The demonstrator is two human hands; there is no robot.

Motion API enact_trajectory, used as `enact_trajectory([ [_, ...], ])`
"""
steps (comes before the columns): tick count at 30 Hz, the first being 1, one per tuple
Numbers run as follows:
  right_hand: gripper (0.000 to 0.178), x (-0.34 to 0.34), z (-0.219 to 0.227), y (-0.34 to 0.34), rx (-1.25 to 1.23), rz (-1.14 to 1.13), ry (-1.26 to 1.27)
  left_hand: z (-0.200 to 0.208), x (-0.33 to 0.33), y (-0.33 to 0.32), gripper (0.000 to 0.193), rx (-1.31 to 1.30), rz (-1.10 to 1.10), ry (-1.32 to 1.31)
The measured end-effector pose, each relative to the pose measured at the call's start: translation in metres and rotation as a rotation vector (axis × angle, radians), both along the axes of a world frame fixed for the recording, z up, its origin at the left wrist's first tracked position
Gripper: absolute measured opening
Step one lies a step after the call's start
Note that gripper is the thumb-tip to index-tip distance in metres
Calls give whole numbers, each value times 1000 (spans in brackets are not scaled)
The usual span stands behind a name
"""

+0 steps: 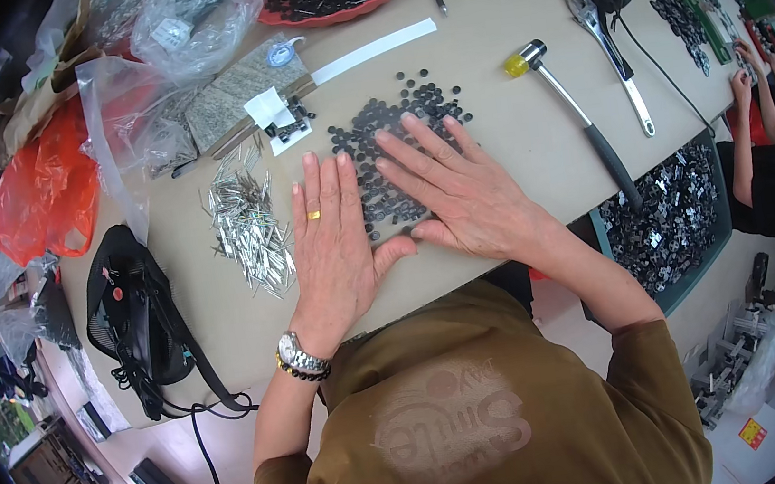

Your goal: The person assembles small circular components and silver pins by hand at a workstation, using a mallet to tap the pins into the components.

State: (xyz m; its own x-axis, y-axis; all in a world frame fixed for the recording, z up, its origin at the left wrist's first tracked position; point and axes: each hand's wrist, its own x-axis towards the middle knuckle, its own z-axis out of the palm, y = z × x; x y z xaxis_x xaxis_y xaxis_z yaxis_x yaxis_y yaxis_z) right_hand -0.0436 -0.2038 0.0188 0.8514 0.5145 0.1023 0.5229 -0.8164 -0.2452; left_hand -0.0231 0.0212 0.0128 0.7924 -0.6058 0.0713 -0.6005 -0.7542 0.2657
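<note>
Many small black round discs [380, 192] lie spread over the tabletop in a loose patch. My right hand [468, 193] rests flat over the right side of the patch, palm down, fingers apart. Along the left edge of the discs lies my left hand [327, 234], also palm down with its fingers stretched out; it has a ring and a wristwatch [297, 355]. Neither hand grips anything. What lies under the palms is hidden. A heap of thin silver pins [250, 229] sits just left of my left hand.
A red dish [345, 8] with black pieces and pins stands at the back. Hammer [573, 106] and adjustable wrench [610, 59] lie right, above a bin [725, 223] of dark parts. Plastic bags [46, 185] and a black mesh pouch [133, 319] are left. Another person's hands [745, 67] work far right.
</note>
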Motion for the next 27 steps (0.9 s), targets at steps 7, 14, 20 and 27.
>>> enact_trajectory([
  [7, 82, -5, 3, -6, -93, -54, 29, -9, 38, -11, 112, -48, -102, -16],
  [14, 81, 0, 4, -26, -31, -194, 12, -6, 51, -24, 112, -34, -224, -66],
  [20, 82, 11, -9, -35, -60, -242, 28, -2, 63, -34, 111, -46, -273, -92],
  [27, 83, -5, -7, -41, 22, -259, -3, -6, 61, -39, 111, -55, -342, -74],
])
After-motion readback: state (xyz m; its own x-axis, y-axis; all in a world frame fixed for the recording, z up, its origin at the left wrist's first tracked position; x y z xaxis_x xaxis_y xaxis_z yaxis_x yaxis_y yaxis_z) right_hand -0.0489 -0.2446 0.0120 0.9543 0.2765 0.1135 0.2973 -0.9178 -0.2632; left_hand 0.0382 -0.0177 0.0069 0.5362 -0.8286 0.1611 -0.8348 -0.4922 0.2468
